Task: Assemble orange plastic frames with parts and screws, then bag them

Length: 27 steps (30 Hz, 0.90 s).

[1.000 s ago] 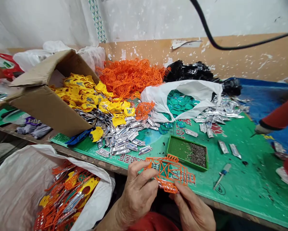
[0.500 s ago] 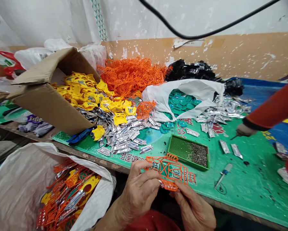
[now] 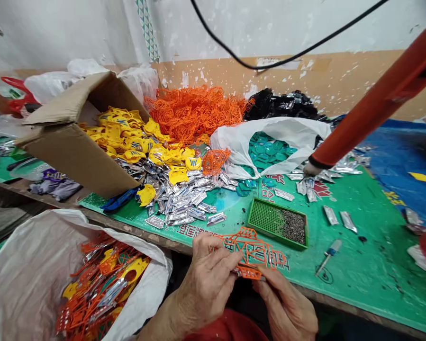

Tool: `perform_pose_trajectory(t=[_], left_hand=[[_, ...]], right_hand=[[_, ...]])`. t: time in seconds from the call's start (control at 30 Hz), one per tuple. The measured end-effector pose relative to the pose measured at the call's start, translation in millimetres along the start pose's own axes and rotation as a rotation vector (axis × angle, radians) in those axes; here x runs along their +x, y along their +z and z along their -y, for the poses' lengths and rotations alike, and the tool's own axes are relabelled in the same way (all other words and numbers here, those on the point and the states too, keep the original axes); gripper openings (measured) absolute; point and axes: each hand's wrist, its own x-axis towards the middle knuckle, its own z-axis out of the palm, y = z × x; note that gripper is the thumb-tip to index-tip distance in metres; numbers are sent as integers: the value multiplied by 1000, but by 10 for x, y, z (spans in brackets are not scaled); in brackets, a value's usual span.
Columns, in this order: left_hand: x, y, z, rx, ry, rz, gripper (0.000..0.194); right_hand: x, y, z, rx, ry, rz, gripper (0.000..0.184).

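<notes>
Both hands hold an orange plastic lattice frame (image 3: 253, 251) over the front edge of the table. My left hand (image 3: 207, 279) has its fingers closed on the frame's left and near side. At the lower right corner, my right hand (image 3: 287, 303) pinches the frame between thumb and fingers. A small silvery edge shows by the right fingertips, mostly hidden by them. Just beyond the frame lies a green tray (image 3: 253, 220) with small dark screws (image 3: 294, 226) heaped in its right half. A red-orange power screwdriver (image 3: 369, 104) hangs tilted at the right, its tip pointing down-left.
A tipped cardboard box (image 3: 70, 151) spills yellow parts (image 3: 122, 130). Silver pieces (image 3: 184, 201) lie before an orange frame heap (image 3: 198, 113). A white bag (image 3: 227, 142) holds green parts. A hand screwdriver (image 3: 328, 257) lies right. A white sack (image 3: 24, 265) stands lower left.
The hanging power screwdriver has swung left and up, and the black cable has shifted left. My hands keep their hold, with the frame tipped slightly flatter.
</notes>
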Motion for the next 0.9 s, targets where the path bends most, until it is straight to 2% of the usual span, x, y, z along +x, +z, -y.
perform_pose_trajectory(t=[0.37,0.6,0.9], left_hand=[[80,12,15,-102,6,39,17],[81,56,13,-220,-4,46,14],[71,9,24,-281,-20,137,14]], right_hand=[[-83,25,-36,63,85,-28,23],[-36,47,14,23,59,-47,17],[-6,62,70,-53,57,-57,12]])
